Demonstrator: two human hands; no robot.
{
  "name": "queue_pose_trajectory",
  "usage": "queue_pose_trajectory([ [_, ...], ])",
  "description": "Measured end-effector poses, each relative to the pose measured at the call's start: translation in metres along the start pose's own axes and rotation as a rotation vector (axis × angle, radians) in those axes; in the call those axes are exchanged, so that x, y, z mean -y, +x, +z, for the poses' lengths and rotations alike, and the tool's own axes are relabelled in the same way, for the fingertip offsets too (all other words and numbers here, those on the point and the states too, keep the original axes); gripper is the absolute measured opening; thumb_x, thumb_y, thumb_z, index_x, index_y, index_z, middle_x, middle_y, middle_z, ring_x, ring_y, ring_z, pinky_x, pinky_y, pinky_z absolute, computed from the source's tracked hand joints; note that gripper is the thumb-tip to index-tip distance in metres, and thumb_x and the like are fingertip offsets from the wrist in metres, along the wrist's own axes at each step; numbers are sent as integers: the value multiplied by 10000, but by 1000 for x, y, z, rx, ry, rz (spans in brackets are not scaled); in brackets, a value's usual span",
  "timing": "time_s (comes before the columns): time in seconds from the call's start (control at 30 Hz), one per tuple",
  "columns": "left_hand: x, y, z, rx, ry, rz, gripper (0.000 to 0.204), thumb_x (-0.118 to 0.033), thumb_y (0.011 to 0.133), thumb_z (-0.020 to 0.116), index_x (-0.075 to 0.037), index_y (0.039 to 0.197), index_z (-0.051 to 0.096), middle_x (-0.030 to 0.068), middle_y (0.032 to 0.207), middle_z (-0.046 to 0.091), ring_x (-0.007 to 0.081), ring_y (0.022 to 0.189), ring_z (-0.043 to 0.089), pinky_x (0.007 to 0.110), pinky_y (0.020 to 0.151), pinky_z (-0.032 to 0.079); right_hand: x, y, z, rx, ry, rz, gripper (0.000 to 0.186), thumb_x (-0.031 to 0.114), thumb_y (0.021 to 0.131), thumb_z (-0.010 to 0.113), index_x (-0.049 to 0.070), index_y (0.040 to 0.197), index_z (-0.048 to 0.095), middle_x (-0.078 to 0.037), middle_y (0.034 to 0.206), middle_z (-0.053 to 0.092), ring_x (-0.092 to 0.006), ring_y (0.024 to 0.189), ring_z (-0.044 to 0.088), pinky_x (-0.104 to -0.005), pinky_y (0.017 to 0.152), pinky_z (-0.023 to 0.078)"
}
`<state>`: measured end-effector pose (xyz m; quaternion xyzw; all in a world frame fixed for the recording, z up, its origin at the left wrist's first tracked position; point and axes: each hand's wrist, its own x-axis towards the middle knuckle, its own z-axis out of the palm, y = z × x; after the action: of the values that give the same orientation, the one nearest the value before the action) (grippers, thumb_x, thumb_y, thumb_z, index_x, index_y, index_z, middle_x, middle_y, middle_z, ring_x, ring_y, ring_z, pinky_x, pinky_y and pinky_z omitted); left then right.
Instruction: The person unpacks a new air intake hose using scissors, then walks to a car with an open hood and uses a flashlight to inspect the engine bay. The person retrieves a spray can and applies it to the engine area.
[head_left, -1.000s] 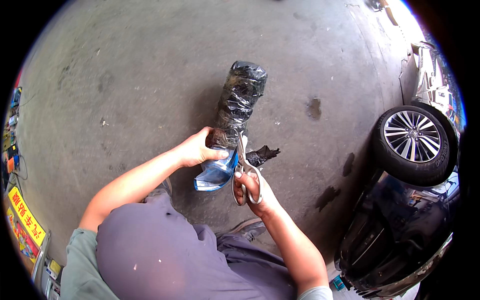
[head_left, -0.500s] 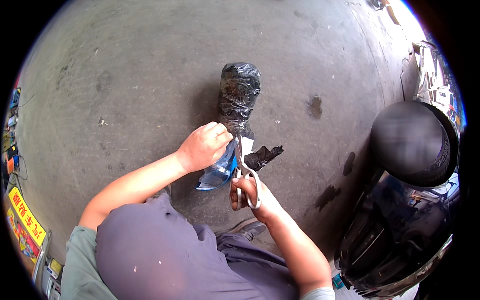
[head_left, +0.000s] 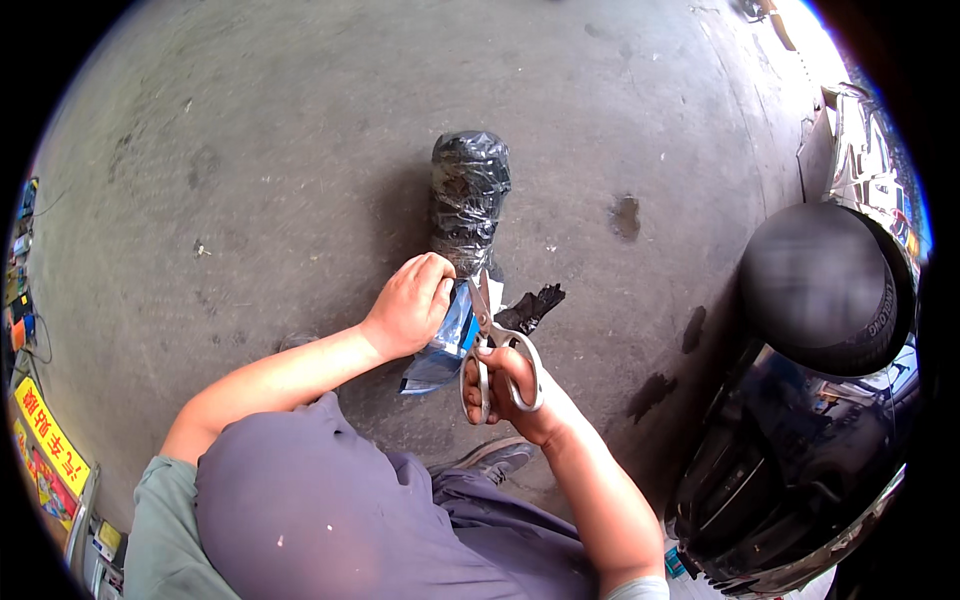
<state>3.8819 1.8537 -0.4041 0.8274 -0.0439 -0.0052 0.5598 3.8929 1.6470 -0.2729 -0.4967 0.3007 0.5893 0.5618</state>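
Observation:
A long bundle wrapped in black and clear plastic (head_left: 468, 180) lies on the floor ahead of me. My left hand (head_left: 405, 305) has its fingers curled over the near end, gripping blue clear plastic (head_left: 435, 365) that hangs from it. In my right hand (head_left: 515, 395) are metal scissors (head_left: 483, 322), with my thumb and fingers in the loops. The scissors' blades point up the bundle beside my left fingertips, against the plastic and a white piece. A crumpled black scrap (head_left: 532, 310) sticks out to the right of the blades.
A dark car body (head_left: 765, 450) fills the right side, with a tire (head_left: 810, 290) above it, its face blurred. Along the left rim are a yellow sign (head_left: 45, 430) and assorted small items (head_left: 20, 325). The concrete floor (head_left: 250, 160) has dark stains. My shoe (head_left: 500, 455) shows below.
My left hand has turned back-up over the near end, then shifted slightly right. The bundle's far end has swung left and down. The scissors and my right hand have moved a little right.

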Motion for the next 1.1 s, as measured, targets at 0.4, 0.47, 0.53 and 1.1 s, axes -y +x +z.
queue_pose_trajectory([
  [0.4,-6,4,-6,-27,-172,-212,73,-84,1081,526,-25,1121,517,197,976,610,411,943,639,487,851,508,-16,10,-10,109,56,13,446,569,991,615,126,933,631,-16,735,657,-166,650,662,-293,563,390],
  [0.47,-4,3,-8,-31,-159,-197,76,-87,1085,527,-24,1126,518,200,976,616,410,935,645,485,846,510,-24,18,-12,119,124,-28,446,565,992,621,122,938,627,-18,733,651,-170,646,661,-298,563,393],
  [0.53,-5,1,-7,-20,-150,-189,75,-88,1086,529,-24,1124,518,201,977,616,410,936,646,484,846,509,-32,21,-11,97,163,-62,437,550,997,624,116,943,623,-21,730,646,-172,637,658,-299,559,395],
  [1.1,-2,1,-4,-9,-126,-171,64,-98,1111,489,-34,1111,492,199,928,606,427,881,646,492,795,512,-32,33,-5,-22,200,-181,387,415,1041,684,79,863,614,-10,661,557,-128,513,511,-282,505,413],
])
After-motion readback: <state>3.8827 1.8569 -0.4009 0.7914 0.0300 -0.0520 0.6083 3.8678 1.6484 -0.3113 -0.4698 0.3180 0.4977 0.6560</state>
